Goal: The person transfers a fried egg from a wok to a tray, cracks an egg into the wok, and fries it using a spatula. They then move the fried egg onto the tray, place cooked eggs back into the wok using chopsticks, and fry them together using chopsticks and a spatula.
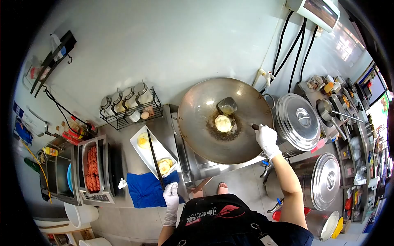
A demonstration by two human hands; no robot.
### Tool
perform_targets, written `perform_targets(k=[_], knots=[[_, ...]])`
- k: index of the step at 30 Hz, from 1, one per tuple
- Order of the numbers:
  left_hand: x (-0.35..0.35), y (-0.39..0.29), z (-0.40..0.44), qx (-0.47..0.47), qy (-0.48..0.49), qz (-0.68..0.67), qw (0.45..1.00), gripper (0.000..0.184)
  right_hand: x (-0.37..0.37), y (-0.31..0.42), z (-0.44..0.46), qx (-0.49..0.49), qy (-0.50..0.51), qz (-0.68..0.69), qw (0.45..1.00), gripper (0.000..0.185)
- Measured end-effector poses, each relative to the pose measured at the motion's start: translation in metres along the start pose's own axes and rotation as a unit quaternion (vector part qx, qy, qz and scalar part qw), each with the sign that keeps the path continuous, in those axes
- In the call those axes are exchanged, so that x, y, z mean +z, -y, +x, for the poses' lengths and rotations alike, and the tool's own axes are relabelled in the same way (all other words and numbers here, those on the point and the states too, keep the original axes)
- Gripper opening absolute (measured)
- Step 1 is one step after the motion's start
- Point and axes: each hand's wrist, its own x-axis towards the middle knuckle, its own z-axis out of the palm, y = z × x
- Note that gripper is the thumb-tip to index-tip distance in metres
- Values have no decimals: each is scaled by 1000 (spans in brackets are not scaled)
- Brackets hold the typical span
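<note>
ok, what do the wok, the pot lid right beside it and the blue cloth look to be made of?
Wok: bare metal, likely steel; grey-brown satin sheen, rivets.
Pot lid: shiny metal, probably stainless; bright highlights on its rings.
Cloth: matte fabric, soft creases; cotton or synthetic, can't tell.

You are in a working kitchen, and it looks commercial rather than domestic. A very broad wok sits in front of you at a metal counter. Big lidded steel pots stand to its right, near a wall tap. You have a wire rack of lidded jars against the plain wall, a metal cooker tray of sausages on the left, and crowded shelves along the right.
</note>
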Motion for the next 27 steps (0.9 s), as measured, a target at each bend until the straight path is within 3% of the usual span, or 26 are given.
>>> perform_targets(k=[12,27], knots=[[7,-8,2,3,9,-10,1000,15,-33,-1,-20,-41,-7,-75,996,21],[4,2,0,2,13,-2,1000,15,-42,-25,-30,28,15,-92,995,29]])
